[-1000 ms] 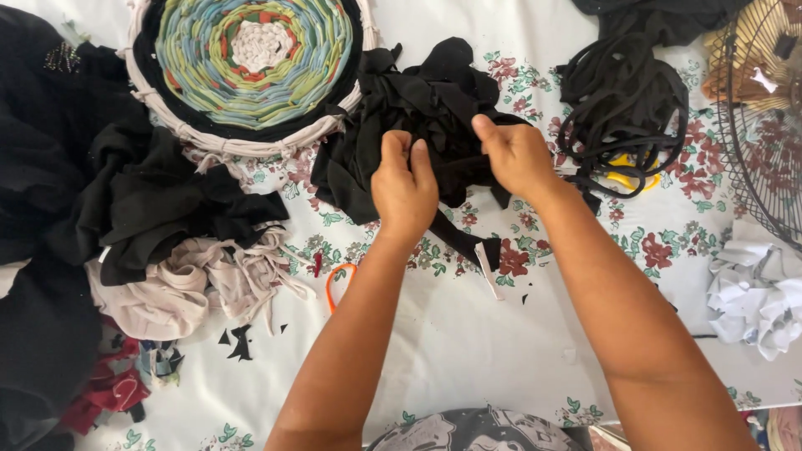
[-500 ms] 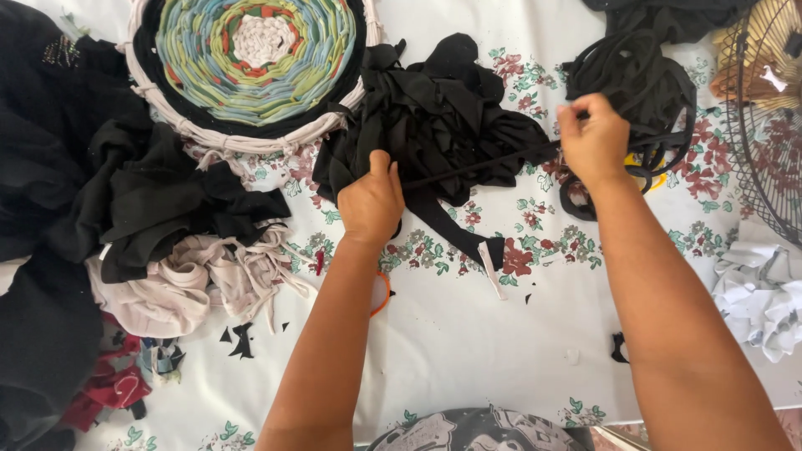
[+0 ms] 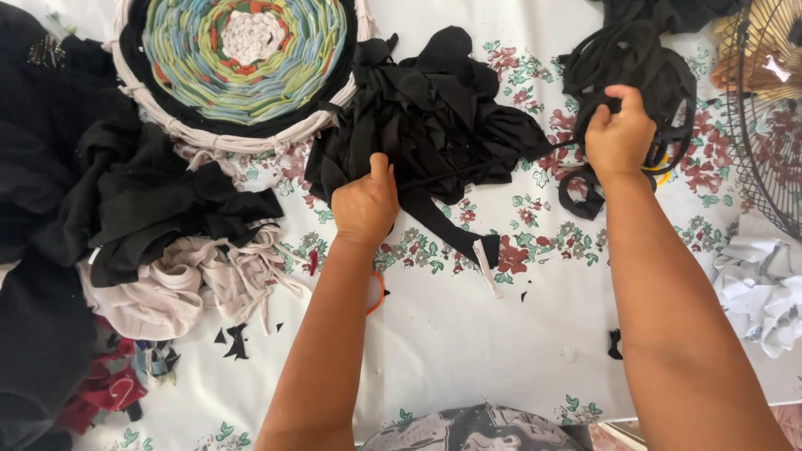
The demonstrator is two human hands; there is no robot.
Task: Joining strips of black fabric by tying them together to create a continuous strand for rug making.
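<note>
A white floral tablecloth (image 3: 468, 334) covers the brightly lit table; fan grille (image 3: 764, 142) at right.

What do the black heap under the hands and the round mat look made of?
Black heap: soft matte fabric, likely jersey knit; limp cut strips curl at the edges. Round mat: woven cloth strips in green, blue, red and white, apparently on a pale hoop.

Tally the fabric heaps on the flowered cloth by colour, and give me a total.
Black: 3, the pile under the left hand at, the strips at the right hand at, the heap at
Pale pink: 1
White: 1
Red: 1
Total: 6
</note>
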